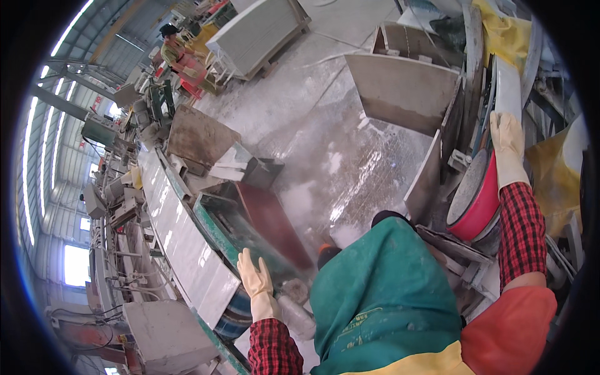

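My left hand, in a cream rubber glove, is open with its fingers apart. It is beside the end of a long pale slab that lies along a machine bed on the left; whether it touches the slab I cannot tell. On the right, my right hand, gloved alike, is closed at the near end of a narrow white slab. Its fingertips are partly hidden there. Below that hand sits a round red-rimmed tub with a grey top.
Grey upright panels enclose part of the wet floor ahead. A reddish board leans by a green-edged trough. Farther back, a person stands near a large pale stack. Yellow sheeting hangs at right.
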`<state>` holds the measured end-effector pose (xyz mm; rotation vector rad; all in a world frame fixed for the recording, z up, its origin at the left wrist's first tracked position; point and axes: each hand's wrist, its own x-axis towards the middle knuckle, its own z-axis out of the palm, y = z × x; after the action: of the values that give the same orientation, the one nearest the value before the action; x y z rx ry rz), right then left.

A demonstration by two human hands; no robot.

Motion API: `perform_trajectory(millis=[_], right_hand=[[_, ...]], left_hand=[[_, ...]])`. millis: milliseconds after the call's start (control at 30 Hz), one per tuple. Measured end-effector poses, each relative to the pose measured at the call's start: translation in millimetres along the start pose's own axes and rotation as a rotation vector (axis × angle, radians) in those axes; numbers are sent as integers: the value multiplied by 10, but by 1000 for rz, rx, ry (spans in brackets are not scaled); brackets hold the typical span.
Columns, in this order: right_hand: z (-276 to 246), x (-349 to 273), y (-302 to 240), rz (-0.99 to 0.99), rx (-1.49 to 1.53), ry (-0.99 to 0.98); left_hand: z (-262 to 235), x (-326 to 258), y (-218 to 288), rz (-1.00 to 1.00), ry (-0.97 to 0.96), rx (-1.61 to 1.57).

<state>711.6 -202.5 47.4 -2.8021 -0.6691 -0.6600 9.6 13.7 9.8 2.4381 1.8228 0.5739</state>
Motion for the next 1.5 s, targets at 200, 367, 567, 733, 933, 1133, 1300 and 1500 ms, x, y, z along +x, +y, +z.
perform_trajectory(millis=[200, 367, 567, 733, 933, 1133, 1300, 1500], right_hand=[[-55, 66, -41, 36, -156, -12], [146, 97, 113, -51, -118, -14], [77, 47, 45, -42, -57, -75], [133, 19, 78, -91, 4, -3], [-49, -84, -61, -89, 33, -32], [-13, -131, -19, -111, 37, 24], [-53, -181, -22, -120, 22, 34], [-57, -254, -59, -119, 48, 72]], left_hand=[[-31, -18, -15, -35, -20, 5], [-35, -25, 19, -62, -21, 11], [-23, -6, 17, -37, 0, 9], [-56, 10, 53, -68, -35, -23], [-6, -37, -35, -59, -7, 17], [8, -36, -49, -63, -13, 25], [-14, -36, -13, -78, -15, -4], [-13, -43, -50, -51, -3, -12]])
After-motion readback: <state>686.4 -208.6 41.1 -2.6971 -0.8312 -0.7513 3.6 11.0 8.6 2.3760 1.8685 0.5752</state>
